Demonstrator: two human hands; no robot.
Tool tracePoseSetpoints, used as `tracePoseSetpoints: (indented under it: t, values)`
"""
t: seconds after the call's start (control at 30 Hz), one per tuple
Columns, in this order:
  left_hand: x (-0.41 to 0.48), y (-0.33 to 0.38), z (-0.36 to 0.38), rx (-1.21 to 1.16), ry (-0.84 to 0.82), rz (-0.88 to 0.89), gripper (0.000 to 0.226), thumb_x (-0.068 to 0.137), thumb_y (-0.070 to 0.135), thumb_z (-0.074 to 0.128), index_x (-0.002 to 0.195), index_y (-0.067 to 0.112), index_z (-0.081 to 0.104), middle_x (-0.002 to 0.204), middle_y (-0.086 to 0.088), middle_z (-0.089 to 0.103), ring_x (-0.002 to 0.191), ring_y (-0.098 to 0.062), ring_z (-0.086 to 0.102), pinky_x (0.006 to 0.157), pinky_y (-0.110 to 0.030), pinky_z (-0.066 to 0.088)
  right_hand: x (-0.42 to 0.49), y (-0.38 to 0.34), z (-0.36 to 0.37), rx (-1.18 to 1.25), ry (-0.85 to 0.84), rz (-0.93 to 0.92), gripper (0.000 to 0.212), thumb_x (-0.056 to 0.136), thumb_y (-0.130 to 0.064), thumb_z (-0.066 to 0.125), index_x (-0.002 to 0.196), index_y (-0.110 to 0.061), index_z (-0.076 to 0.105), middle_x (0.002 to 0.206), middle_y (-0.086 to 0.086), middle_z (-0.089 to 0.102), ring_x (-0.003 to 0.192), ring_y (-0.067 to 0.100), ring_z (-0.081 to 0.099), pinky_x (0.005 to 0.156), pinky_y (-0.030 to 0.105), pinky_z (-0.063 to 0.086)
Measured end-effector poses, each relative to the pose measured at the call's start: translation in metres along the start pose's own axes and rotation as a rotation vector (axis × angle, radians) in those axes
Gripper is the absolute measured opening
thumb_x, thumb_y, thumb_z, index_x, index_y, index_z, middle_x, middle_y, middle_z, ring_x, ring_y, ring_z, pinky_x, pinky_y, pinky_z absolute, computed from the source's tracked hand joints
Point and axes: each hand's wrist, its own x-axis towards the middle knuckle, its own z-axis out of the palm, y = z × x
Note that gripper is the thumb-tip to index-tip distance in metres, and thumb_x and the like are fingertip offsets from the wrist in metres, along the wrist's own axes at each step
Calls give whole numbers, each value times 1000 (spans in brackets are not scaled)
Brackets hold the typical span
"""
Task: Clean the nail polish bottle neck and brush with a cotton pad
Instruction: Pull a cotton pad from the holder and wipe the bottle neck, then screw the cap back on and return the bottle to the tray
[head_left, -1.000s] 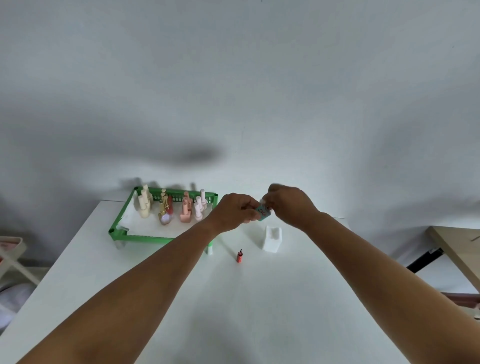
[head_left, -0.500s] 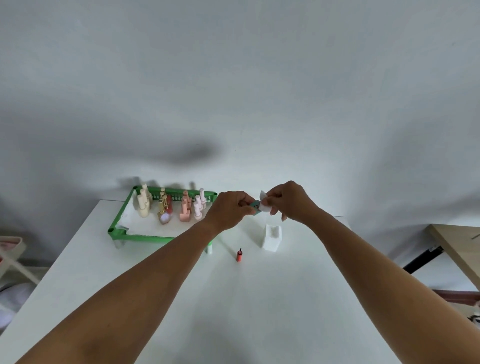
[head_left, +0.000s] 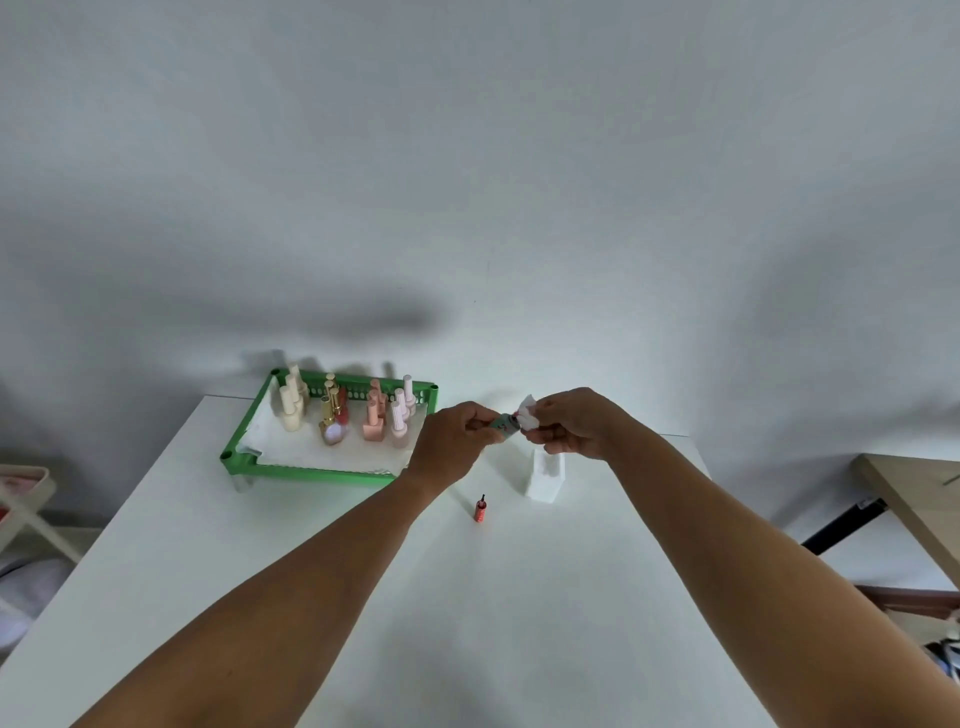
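Note:
My left hand grips a small teal nail polish bottle, tilted on its side with its neck pointing right. My right hand pinches a white cotton pad against the bottle's neck; a reddish stain shows where they meet. Both hands are raised above the white table. The red cap with its dark brush stands upright on the table, below and between my hands, untouched.
A green tray at the back left holds several cream, gold and pink polish bottles on white paper. A white holder stands under my right hand. A wooden table edge shows at the right.
Both hands have lifted slightly and spread apart. The bottle now lies more sideways, and the cotton pad sticks out above my right fingers.

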Motion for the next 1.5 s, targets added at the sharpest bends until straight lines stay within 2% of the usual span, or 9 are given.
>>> tracePoseSetpoints:
  t: [0.1,0.3,0.47,0.67,0.83,0.97,1.17,1.3,1.5]
  values:
    - [-1,-3,-5,-213,31,-76,17,76,12,76,85,25,72,84,6,76,77,-14,69,73,-30,61,2,15,1,121,-52,-88,7,89,-5,64,93,-5,70,84,6,68,67,12,64,55,20,46]
    - [-11,-19,-12,-235,13,-116,22,76,10,77,83,30,72,83,9,76,79,-11,71,71,-29,62,3,56,5,199,-171,-71,17,89,4,56,89,-6,69,90,6,69,88,17,65,61,18,52]
    - [-25,-41,-3,-217,-17,-168,21,77,11,77,98,15,74,92,-3,77,85,-16,73,71,-30,61,2,93,15,355,38,23,28,80,14,60,99,-7,62,85,13,75,78,27,76,52,27,54]
    - [-34,-55,9,-229,-51,-207,19,78,8,76,95,14,73,87,-2,76,77,-12,70,65,-24,60,1,128,28,195,193,77,36,68,14,65,97,-6,65,76,10,68,63,20,62,52,25,47]
    - [-35,-66,14,-221,-69,-234,21,78,7,75,99,11,74,93,-6,77,83,-15,71,67,-27,59,1,156,35,200,201,68,18,75,4,71,92,-1,73,82,15,76,79,25,74,55,26,54]
    - [-37,-77,16,-204,-76,-258,18,78,14,76,95,19,74,92,2,78,88,-13,71,68,-28,59,4,172,41,227,195,132,23,74,8,71,97,4,72,92,21,76,81,28,75,56,28,57]
    - [-39,-89,18,-192,-75,-297,16,76,20,78,88,28,72,81,18,76,81,2,69,70,-30,58,14,193,46,137,237,226,23,76,15,59,93,3,68,75,16,67,59,22,67,51,27,57]
    - [-37,-97,20,-195,-71,-319,16,76,20,78,90,26,73,81,17,76,84,-2,70,69,-30,57,19,202,45,22,204,239,21,74,13,61,81,-4,71,70,12,66,63,21,63,53,26,50]
    - [-31,-107,22,-213,-67,-343,14,75,23,79,86,29,73,79,20,75,81,-2,69,67,-29,55,33,201,42,-155,190,276,41,75,10,50,107,-7,71,97,11,66,78,23,59,59,25,48]
